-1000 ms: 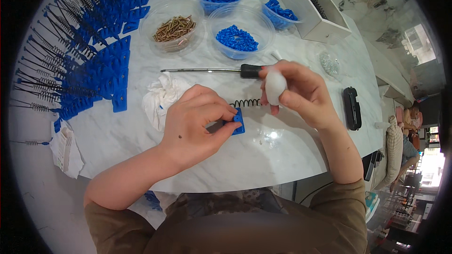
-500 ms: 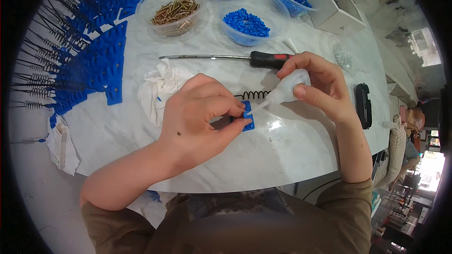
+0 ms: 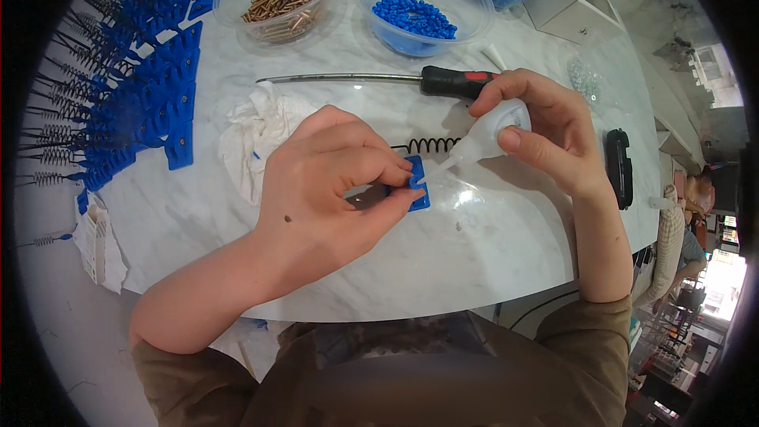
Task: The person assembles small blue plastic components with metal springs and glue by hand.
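My left hand [image 3: 328, 178] is closed in a pinch around a small blue plastic piece [image 3: 422, 201] just above the table. My right hand [image 3: 549, 134] grips a small white squeeze bottle [image 3: 494, 130] from above and the right. The bottle's thin nozzle slants down to the left, its tip at the upper face of the blue piece. Whether the tip touches it I cannot tell. A black coil spring [image 3: 433, 145] shows just beyond the piece; its left end runs behind my left fingers. Most of the piece is hidden by those fingers.
A screwdriver [image 3: 451, 81] lies beyond my hands, near crumpled white tissue [image 3: 253, 138]. Tubs of screws [image 3: 285, 12] and blue beads [image 3: 411, 20] stand farther back. Many blue parts with springs [image 3: 150, 95] line the left. A black case [image 3: 619, 168] lies on the right.
The view has shifted slightly, so the tubs and screwdriver sit higher in the picture. Both hands keep their grips, with the nozzle still at the blue piece.
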### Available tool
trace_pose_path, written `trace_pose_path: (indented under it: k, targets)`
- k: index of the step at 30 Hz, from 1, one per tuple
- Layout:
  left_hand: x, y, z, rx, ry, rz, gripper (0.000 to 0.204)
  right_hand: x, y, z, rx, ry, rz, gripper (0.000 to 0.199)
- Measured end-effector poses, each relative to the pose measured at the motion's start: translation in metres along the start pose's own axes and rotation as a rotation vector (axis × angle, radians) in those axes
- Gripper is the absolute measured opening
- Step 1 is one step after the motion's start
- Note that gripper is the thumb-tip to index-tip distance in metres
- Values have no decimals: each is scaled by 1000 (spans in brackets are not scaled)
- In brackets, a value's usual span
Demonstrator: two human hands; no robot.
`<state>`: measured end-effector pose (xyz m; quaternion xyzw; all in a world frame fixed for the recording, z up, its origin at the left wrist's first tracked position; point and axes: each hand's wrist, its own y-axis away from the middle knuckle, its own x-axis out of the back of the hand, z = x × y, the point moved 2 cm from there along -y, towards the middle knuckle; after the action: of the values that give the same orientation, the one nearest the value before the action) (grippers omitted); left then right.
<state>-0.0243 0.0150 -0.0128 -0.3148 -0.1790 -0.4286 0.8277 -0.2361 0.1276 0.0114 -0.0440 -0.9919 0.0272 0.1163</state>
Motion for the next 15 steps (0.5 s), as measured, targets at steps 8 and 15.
trace_pose_path:
  k: [8, 15]
  targets:
    - [0, -1, 0, -5, 2, -14, 16, 0, 0, 0, 9, 52, -5, 30]
    - [0, -1, 0, -13, 4, -10, 16, -1, 0, 2, 25, 58, 4, 31]
